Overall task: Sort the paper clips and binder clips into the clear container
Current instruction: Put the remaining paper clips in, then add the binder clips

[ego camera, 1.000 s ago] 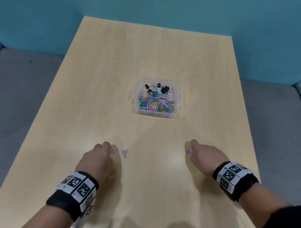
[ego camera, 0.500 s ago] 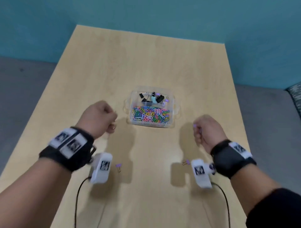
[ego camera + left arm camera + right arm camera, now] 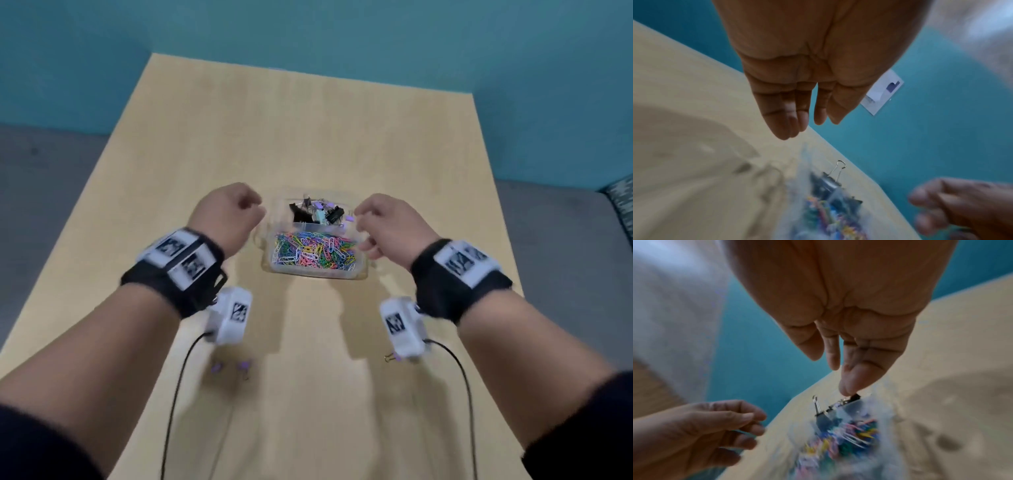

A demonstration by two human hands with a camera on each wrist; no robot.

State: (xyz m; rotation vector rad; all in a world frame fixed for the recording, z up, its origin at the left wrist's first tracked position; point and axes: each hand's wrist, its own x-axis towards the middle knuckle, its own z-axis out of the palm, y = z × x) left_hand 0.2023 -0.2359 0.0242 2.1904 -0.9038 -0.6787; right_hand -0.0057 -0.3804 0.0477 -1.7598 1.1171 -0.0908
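Observation:
The clear container [image 3: 265, 255] sits mid-table, with coloured paper clips [image 3: 315, 253] in its near compartment and black, teal and purple binder clips [image 3: 317, 212] in the far one. My left hand [image 3: 258, 209] hovers at the far compartment's left rim. In the right wrist view, the left hand [image 3: 756, 418] has thumb and forefinger pinched on something small and thin, too blurred to name. My right hand [image 3: 359, 214] hangs over the far compartment's right side. In its own wrist view the right hand [image 3: 826, 365] points its fingers down, thumb apart, nothing between them.
Two purple binder clips [image 3: 215, 368] [image 3: 245, 365] lie on the near table left of centre. Another [image 3: 390, 358] lies near right, partly under the wrist camera. Camera cables trail towards me. The wooden table [image 3: 308, 120] ends at a teal wall.
Both hands rose from the near table and travelled forward to the container's far compartment. The purple clip at my right fingertips half a second ago no longer shows in that hand.

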